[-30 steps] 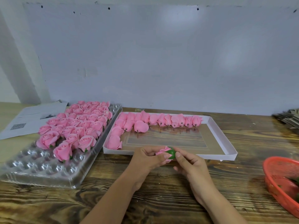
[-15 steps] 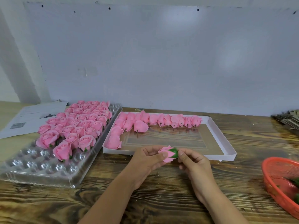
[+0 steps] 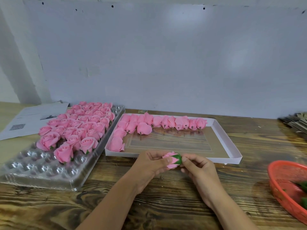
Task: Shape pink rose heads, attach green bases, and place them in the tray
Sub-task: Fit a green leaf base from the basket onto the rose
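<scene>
Between my hands, just in front of the white box, is a pink rose head [image 3: 171, 161] lying sideways with a green base [image 3: 178, 158] on its right end. My left hand [image 3: 151, 165] grips the pink petals with thumb and fingers. My right hand [image 3: 197, 168] pinches the green base with its fingertips. A clear plastic tray [image 3: 41, 173] at the left holds several finished open roses [image 3: 79, 127] in its far cells; its near cells are empty. The white box [image 3: 232, 146] holds several closed pink buds [image 3: 166, 122] along its far and left sides.
A red mesh basket [image 3: 275, 183] with green bases [image 3: 304, 186] sits at the right edge. Printed paper [image 3: 29, 120] lies at the far left. A stack of dark card pieces [image 3: 295, 122] lies at the far right. A grey wall stands behind the wooden table [image 3: 166, 205].
The rose head has turned in my hands, so more pink petals and the green base's side show now. My hands have stayed in front of the white box.
</scene>
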A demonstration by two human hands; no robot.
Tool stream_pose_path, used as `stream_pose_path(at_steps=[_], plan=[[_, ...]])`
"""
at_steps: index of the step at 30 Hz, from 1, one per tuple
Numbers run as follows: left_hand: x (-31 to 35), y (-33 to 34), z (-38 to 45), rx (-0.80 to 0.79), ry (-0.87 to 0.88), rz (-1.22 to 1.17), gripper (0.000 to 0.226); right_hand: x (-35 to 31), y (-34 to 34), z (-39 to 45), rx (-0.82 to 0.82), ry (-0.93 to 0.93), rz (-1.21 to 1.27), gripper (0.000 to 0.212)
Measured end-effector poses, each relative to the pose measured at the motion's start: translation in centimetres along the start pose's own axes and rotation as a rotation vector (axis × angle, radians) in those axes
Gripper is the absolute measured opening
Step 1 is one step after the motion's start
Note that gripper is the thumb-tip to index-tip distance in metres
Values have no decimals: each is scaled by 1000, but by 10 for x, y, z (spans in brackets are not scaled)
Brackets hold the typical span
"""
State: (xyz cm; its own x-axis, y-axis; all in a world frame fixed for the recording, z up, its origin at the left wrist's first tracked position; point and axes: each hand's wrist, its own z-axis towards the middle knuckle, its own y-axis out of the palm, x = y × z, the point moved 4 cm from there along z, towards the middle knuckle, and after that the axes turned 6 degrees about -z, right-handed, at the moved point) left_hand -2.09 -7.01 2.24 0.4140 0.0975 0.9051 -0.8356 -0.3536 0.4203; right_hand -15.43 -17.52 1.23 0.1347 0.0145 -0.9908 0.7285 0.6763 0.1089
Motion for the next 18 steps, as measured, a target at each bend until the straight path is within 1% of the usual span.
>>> stream_pose_path(at_steps=[1, 3, 5, 7, 9, 12, 13, 14, 16, 17, 18], plan=[[0, 0, 0, 1, -5, 2, 28, -1, -1, 1, 4, -27, -50, 13], [-1, 1, 0, 10, -15, 13, 26, -4, -4, 2, 39, -127, -217, 26], [-1, 2, 0, 5, -25, 34, 27, -12, -5, 1, 52, -274, -421, 41], [0, 1, 0, 7, -32, 48, 26, -15, 0, -3, -17, -391, -587, 52], [-2, -2, 0, 28, -43, 66, 20, -14, 4, -7, -76, -417, -721, 54], [-5, -2, 0, 49, -45, 133, 16, -12, 4, -8, -17, -402, -876, 50], [-4, -1, 0, 43, -30, 163, 18, -12, 4, -8, 12, -390, -861, 48], [-2, 2, -1, 35, -10, 191, 22, -12, 4, -8, 41, -368, -795, 45], [3, 7, -4, 16, 32, 240, 35, -11, 3, -5, 81, -288, -565, 38], [3, 10, -5, -3, 49, 267, 39, -10, 4, -4, 75, -246, -445, 34], [3, 14, -5, -35, 66, 281, 38, -8, 7, -3, 55, -214, -350, 30]])
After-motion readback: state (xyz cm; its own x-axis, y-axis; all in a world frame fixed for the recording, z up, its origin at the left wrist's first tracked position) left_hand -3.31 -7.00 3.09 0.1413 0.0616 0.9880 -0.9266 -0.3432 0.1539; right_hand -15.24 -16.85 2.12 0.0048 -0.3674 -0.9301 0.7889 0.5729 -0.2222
